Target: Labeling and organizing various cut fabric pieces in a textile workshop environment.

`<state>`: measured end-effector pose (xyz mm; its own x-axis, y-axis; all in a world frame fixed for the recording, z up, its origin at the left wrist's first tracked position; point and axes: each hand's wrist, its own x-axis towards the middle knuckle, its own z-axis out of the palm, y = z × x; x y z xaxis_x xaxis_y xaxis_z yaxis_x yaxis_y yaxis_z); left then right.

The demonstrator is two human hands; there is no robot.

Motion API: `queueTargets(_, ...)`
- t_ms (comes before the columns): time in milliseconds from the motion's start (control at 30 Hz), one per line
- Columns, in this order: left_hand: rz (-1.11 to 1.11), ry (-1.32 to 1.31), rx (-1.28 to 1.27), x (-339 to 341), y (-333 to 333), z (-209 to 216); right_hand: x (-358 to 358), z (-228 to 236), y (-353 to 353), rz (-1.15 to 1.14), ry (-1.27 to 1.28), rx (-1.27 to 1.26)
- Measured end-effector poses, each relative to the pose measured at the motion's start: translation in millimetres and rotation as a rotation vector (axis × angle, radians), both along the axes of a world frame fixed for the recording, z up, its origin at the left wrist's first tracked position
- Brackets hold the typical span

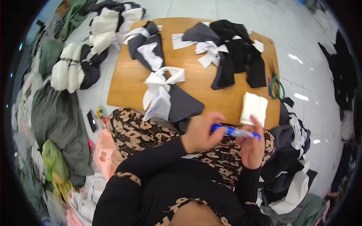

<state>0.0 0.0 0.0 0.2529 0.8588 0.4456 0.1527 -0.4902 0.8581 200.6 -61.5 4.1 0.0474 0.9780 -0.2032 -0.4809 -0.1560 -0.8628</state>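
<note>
In front of my body, above my lap, I hold a blue marker pen (238, 132) with a pale, clear-looking middle. It lies nearly level. The fingers of my left hand (201, 132) are closed round its left end. My right hand (252, 148) pinches it near the right end, palm partly turned up. Just beyond my right hand, a stack of white cut fabric pieces (255, 107) sits at the table's near right corner. Left of my hands lies a dark grey fabric piece (183, 103) with a white strip (164, 81) across it.
The low wooden table (128, 84) also bears dark grey pieces (145, 47) at far left and black pieces (237, 54) at far right. Green-handled scissors (278, 88) lie on its right edge. White rolled bundles (68, 67) and heaped cloth (56, 120) crowd the floor at left.
</note>
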Motion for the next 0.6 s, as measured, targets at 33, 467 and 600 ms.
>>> queueTargets(33,0.081,-0.068,-0.045,-2,3,15,-5,15,11,-0.190,-0.053,0.073)
queueTargets(467,-0.123,0.360,0.385,5,-3,-3,-23,22,-9,0.112,-0.011,-0.037)
queueTargets(600,-0.148,0.242,0.495,25,0,-12,-42,16,-24,-0.112,0.359,-0.132)
